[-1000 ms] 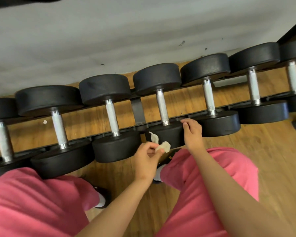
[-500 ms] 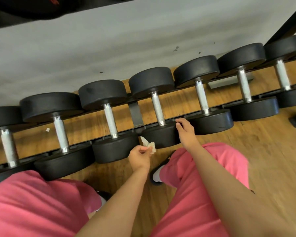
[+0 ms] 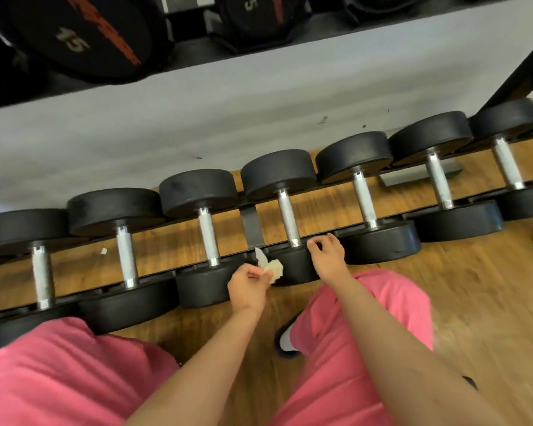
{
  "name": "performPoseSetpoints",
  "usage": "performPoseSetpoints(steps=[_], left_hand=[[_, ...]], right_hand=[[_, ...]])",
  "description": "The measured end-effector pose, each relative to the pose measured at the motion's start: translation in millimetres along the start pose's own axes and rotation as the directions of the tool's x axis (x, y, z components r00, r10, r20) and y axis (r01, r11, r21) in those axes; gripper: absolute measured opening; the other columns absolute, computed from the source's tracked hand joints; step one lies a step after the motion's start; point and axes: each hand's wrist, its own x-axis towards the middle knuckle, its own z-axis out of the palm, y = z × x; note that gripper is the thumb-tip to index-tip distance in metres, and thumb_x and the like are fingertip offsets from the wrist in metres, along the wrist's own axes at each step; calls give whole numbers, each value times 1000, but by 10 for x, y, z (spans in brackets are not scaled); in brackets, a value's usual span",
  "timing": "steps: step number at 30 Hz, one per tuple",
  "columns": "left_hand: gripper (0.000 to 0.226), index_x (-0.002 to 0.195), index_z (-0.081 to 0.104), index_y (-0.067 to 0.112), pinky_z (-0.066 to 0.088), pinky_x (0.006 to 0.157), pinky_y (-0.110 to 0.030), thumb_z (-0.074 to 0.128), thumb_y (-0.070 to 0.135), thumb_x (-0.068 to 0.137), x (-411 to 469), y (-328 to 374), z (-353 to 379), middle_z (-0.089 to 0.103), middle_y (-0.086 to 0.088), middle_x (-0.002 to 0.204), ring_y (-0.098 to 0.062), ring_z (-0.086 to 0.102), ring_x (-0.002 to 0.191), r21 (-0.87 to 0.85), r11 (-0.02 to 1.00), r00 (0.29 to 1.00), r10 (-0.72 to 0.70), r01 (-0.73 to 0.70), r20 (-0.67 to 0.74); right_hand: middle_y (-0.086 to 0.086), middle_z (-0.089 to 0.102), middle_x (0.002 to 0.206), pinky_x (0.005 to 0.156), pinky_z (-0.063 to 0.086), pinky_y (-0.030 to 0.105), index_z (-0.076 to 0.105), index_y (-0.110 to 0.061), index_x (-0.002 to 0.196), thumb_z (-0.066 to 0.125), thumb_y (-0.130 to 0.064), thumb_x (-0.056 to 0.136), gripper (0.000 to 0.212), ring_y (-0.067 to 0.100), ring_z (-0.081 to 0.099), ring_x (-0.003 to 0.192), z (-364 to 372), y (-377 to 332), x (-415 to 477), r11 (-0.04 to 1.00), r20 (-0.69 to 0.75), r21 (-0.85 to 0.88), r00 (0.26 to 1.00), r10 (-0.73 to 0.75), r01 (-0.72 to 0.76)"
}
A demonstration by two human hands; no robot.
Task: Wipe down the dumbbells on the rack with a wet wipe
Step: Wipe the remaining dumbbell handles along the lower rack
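While pinching a crumpled wipe (image 3: 271,267) in the left hand (image 3: 246,287) beside the dumbbell (image 3: 286,216), resting the right hand (image 3: 328,256), fingers loosely curled, on its near end.

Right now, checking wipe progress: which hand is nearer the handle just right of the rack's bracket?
Right hand, beside the handle near its lower end. Left hand is lower left, pinching the wipe.
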Motion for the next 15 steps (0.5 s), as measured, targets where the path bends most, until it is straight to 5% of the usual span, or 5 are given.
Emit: performPoseSetpoints(steps=[3,9,15], left_hand=[[9,88,62,10,42,67,-11,71,11,86,-41,247,-160,62,3,90,-7,57,83,22,989,990,144,-144,3],[28,117,58,17,44,75,-11,66,13,90,-35,534,-463,60,5,101,-9,57,91,121,920,927,376,-373,-4],[21,114,65,14,40,76,-13,63,15,92,59,669,-938,54,6,103,-14,58,96,269,804,843,533,-530,65]], right_hand=[[16,26,156,119,13,35,52,-5,134,48,-32,101,43,28,14,147,32,-112,-154,975,-49,-196,992,-118,106],[9,28,158,119,18,39,47,-10,139,50,-27,100,43,24,15,149,-80,-407,-483,829,-89,-391,880,-467,400],[9,31,156,119,19,35,44,-8,142,46,-27,101,46,23,19,147,-303,-806,-704,700,-43,-543,817,-575,464]])
